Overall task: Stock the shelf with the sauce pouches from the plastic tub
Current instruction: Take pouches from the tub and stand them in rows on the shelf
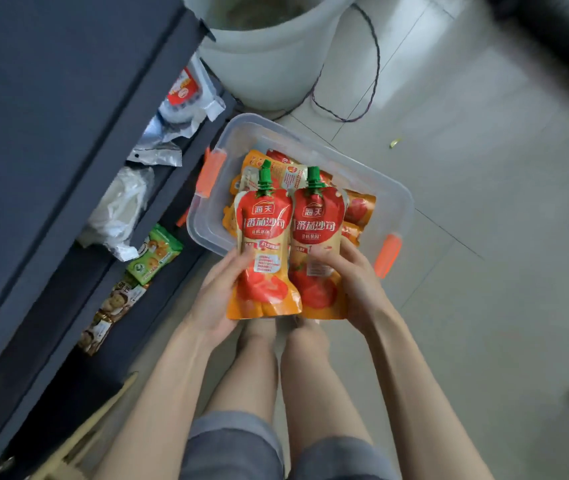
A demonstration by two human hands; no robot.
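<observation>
Currently your left hand (219,289) grips one tomato sauce pouch (265,237) round its lower left edge, fingers curled onto the front. Your right hand (354,282) grips a second pouch (316,233) the same way from its right side. You hold the two upright, side by side and touching, just above the near end of the clear plastic tub (393,202), with their green screw caps (265,169) pointing away from you. More pouches (359,211) of the same sauce lie flat in the tub, which sits on the tiled floor (483,220) with an orange latch (387,255) at each end. The dark grey shelf (68,98) stands just left of the tub, its lower levels carrying foil packs (158,150), white plastic bags (120,206) and a green snack packet (154,254). A white bucket (269,71) stands beyond the tub.
</observation>
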